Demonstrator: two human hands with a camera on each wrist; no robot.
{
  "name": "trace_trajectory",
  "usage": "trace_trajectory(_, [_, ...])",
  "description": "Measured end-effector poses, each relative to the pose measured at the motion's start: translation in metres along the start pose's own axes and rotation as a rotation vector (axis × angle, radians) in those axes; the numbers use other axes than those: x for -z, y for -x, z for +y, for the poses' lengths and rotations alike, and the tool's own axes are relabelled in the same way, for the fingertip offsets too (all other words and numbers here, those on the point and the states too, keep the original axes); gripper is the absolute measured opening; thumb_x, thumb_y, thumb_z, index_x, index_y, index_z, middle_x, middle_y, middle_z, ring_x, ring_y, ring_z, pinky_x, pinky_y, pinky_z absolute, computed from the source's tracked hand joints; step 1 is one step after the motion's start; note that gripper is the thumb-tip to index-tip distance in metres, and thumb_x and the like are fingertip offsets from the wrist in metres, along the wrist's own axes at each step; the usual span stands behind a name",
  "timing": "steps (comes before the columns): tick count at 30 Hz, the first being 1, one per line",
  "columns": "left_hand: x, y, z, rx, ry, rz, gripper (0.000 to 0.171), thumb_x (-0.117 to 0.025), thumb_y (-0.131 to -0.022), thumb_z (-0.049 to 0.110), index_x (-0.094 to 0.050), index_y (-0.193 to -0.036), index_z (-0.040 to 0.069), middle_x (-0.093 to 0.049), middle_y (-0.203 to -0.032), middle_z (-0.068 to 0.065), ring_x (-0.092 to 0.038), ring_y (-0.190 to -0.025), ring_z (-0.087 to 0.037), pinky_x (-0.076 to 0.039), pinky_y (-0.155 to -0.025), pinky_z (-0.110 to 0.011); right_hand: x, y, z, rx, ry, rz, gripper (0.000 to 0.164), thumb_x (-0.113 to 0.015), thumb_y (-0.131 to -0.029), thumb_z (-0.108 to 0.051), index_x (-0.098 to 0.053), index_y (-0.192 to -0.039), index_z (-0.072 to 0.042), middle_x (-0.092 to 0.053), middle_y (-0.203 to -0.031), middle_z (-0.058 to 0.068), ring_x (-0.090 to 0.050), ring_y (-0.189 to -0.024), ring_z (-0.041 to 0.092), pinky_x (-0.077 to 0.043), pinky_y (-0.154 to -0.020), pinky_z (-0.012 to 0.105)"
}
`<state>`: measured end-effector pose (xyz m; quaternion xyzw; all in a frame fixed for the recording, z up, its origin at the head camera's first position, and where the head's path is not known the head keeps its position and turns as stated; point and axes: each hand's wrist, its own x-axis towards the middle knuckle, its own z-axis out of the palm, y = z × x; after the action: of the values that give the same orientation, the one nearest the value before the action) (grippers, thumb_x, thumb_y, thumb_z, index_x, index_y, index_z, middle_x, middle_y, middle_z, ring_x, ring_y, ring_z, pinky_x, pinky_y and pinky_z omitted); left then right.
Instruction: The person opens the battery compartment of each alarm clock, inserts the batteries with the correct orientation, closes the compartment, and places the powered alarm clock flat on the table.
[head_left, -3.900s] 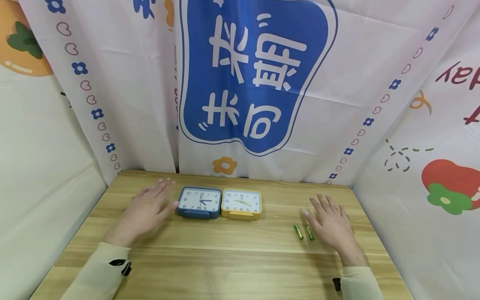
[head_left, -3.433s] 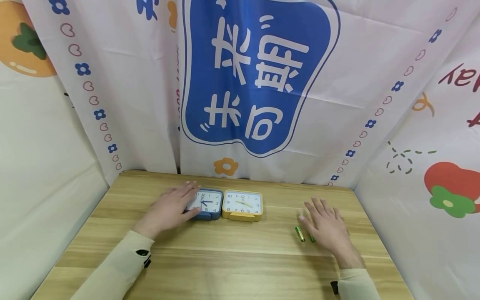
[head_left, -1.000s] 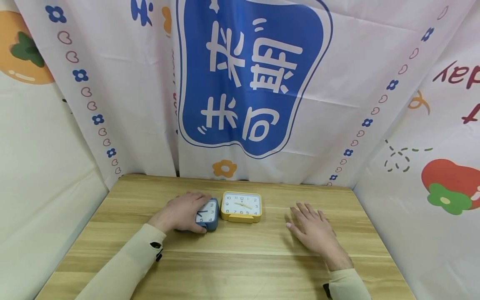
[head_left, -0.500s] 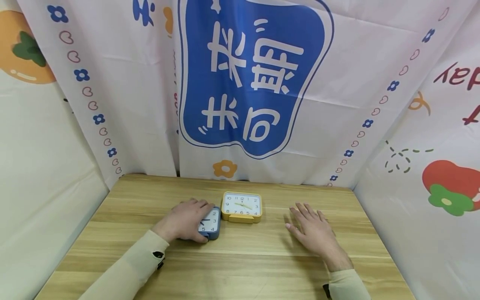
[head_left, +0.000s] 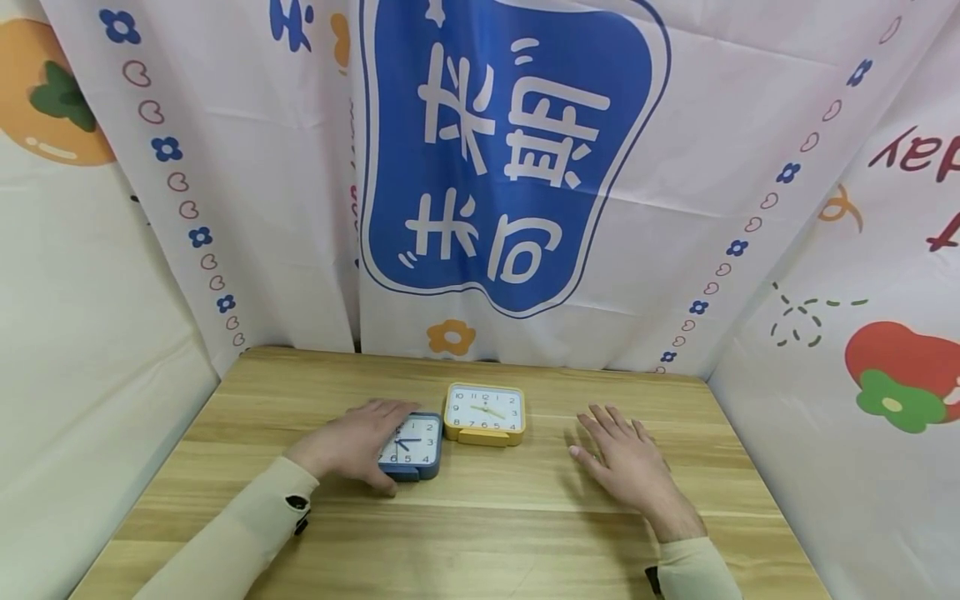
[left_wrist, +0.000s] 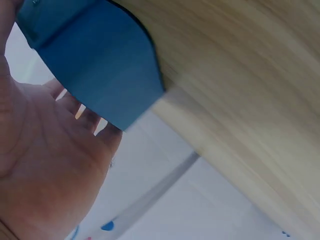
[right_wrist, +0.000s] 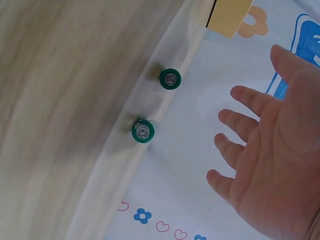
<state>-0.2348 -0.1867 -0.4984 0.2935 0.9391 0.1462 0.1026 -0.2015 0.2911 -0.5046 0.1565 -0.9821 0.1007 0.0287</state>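
A blue-framed alarm clock (head_left: 422, 447) lies face up on the wooden table. My left hand (head_left: 352, 443) is spread at its left side, fingers along the far edge and the thumb off the near edge. The left wrist view shows the palm beside the clock's blue side (left_wrist: 105, 65), with fingertips partly hidden behind it. Just right of it lies a yellow alarm clock (head_left: 485, 407), slightly farther back. My right hand (head_left: 628, 463), fingers extended, is over the table's right half. Two green-ended batteries, one (right_wrist: 170, 79) beside another (right_wrist: 143, 131), appear in the right wrist view; the hand hides them in the head view.
The wooden table (head_left: 495, 533) reaches back to a printed white curtain (head_left: 720, 100). White cloth walls (head_left: 82, 333) close in the left and right sides.
My left hand took hold of the blue clock, drew it toward me beside the yellow one, then loosened and slid left off it. My right hand shifted slightly left, covering the batteries.
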Motion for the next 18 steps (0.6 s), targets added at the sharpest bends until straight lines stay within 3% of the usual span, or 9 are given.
trace_trajectory(7, [0.003, 0.006, -0.011, 0.034, 0.033, -0.032, 0.135, -0.111, -0.074, 0.041, -0.038, -0.181, 0.003, -0.047, -0.183, -0.028, -0.046, -0.169, -0.055, -0.040, -0.137, -0.081, 0.001, -0.001, -0.002, 0.003, -0.010, -0.011, 0.072, -0.061, -0.120, -0.056, -0.055, -0.175, -0.010, -0.044, -0.188, 0.021, -0.039, -0.176, 0.052, -0.029, -0.141, 0.083])
trace_trajectory(13, [0.002, 0.006, -0.013, 0.015, 0.008, 0.015, 0.127, -0.110, -0.072, 0.034, -0.046, -0.176, 0.000, -0.054, -0.177, -0.029, -0.052, -0.164, -0.055, -0.047, -0.133, -0.081, 0.002, -0.002, -0.006, 0.017, -0.023, 0.019, 0.072, -0.062, -0.120, -0.055, -0.054, -0.176, -0.011, -0.047, -0.186, 0.020, -0.044, -0.173, 0.051, -0.035, -0.139, 0.083])
trace_trajectory(18, [0.001, 0.006, -0.014, 0.005, -0.026, 0.054, 0.126, -0.111, -0.071, 0.037, -0.049, -0.174, 0.001, -0.058, -0.174, -0.026, -0.057, -0.160, -0.053, -0.049, -0.132, -0.079, 0.003, -0.003, -0.009, 0.048, -0.040, 0.068, 0.070, -0.068, -0.118, -0.049, -0.055, -0.175, -0.009, -0.051, -0.183, 0.020, -0.051, -0.169, 0.050, -0.044, -0.135, 0.080])
